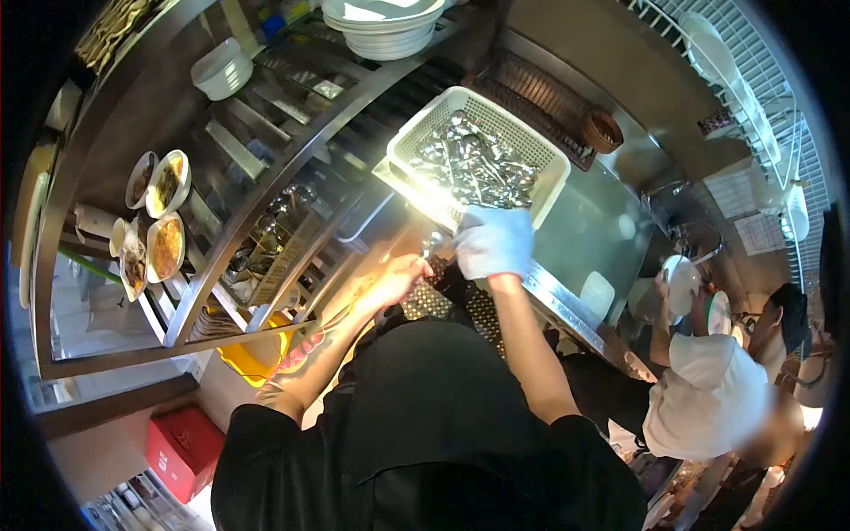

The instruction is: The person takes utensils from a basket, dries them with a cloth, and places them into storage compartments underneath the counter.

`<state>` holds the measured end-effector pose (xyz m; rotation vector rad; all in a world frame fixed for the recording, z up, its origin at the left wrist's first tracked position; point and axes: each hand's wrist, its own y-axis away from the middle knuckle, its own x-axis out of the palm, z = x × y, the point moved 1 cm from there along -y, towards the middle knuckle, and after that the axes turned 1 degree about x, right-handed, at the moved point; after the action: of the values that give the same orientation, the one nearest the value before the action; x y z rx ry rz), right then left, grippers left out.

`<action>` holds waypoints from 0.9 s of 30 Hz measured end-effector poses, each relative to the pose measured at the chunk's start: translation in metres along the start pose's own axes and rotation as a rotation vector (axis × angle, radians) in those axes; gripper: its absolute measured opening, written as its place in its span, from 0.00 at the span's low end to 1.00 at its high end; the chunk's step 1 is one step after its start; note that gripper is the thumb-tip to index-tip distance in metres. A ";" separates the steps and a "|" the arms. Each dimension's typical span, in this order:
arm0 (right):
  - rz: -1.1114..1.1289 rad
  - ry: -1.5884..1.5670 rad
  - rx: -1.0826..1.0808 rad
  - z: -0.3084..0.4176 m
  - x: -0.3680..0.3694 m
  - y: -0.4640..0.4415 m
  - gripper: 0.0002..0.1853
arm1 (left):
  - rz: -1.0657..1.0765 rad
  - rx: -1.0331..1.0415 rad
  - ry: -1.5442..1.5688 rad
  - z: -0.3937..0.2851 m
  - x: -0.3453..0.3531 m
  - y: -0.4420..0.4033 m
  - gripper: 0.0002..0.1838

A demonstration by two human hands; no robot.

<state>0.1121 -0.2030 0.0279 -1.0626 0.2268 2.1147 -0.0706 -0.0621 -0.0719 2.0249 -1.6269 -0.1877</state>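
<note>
My left hand [409,278] is bare and closed around the handle of what looks like a metal spoon [431,242]. The shiny end of the spoon points up toward the basket. My right hand [496,241] is covered by a pale blue glove or cloth, so its fingers do not show. It is at the near edge of a white plastic basket [554,192], overlapping the rim in view. Inside the basket lies a heap of metal cutlery [478,159]. Whether my right hand grips anything is hidden.
Left, a metal rack [232,212] bears food bowls [166,248] and a cutlery crate [266,257]. White plates [382,31] are stacked above. A sink [580,230] lies right of the basket, where a person in white [708,389] handles a dish [680,283]. A red box [184,451] stands low left.
</note>
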 end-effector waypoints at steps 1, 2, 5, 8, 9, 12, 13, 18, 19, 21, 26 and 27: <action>0.004 0.002 -0.009 -0.004 0.009 0.000 0.07 | -0.006 0.006 0.005 0.011 -0.007 -0.004 0.16; -0.018 0.031 -0.046 -0.005 0.017 0.001 0.09 | -0.159 0.219 -0.259 0.016 -0.015 -0.006 0.17; -0.085 0.122 -0.139 -0.012 0.035 0.018 0.17 | -0.385 0.501 -0.693 0.012 -0.017 -0.008 0.20; 0.080 0.537 -0.228 -0.023 0.104 0.029 0.13 | -0.465 0.439 -1.080 -0.014 0.018 0.004 0.16; 0.273 0.911 -0.276 -0.025 0.130 0.031 0.09 | -0.467 0.439 -1.188 -0.008 0.024 -0.001 0.13; 0.026 0.400 -0.304 -0.049 0.128 0.031 0.08 | -0.427 0.467 -1.085 -0.020 0.030 0.015 0.10; 0.022 0.399 -0.306 -0.044 0.124 0.029 0.08 | -0.471 0.614 -0.956 0.013 0.019 -0.007 0.11; -0.018 0.527 -0.320 -0.017 0.099 0.026 0.07 | -0.311 0.174 -0.264 0.019 0.016 -0.001 0.14; 0.010 0.585 -0.266 -0.016 0.096 0.025 0.07 | -0.317 0.172 -0.263 0.025 0.015 -0.002 0.14; -0.027 0.452 -0.373 -0.008 0.077 0.023 0.06 | -0.359 0.379 -0.335 0.028 0.015 -0.001 0.13; -0.083 -0.140 -0.102 -0.086 0.090 0.007 0.09 | -0.281 0.345 -0.172 0.009 0.013 0.013 0.12; 0.016 -0.748 0.245 -0.107 0.100 0.005 0.12 | -0.230 0.287 -0.004 0.010 0.010 0.015 0.12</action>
<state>0.1375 -0.2008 -0.1165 -0.0927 0.1194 2.2704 -0.0851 -0.0762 -0.0708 2.4304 -1.4894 -0.0403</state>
